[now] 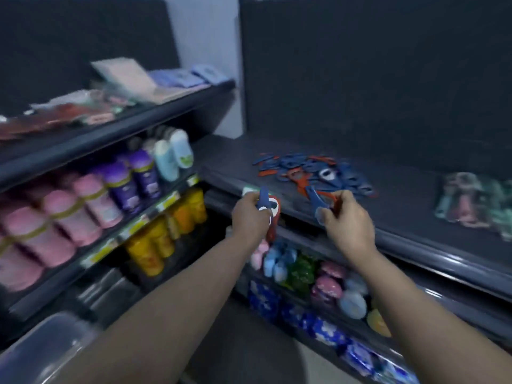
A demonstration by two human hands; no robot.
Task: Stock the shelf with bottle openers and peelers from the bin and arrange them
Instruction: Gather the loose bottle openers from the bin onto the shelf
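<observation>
Lower left corner: clear bin, blurred. Centre: left hand curled round blue and red openers, at front edge of shelf. Just right: right hand pinching another blue-red pair. Above, mid-frame: loose pile of similar tools on shelf. Step judged as placing — next, set both handfuls beside pile, then straighten into rows.

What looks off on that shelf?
The blue and red openers lie in a jumbled heap on the dark shelf, overlapping at every angle, not in rows. Left hand and right hand each grip more at its front edge.
</observation>
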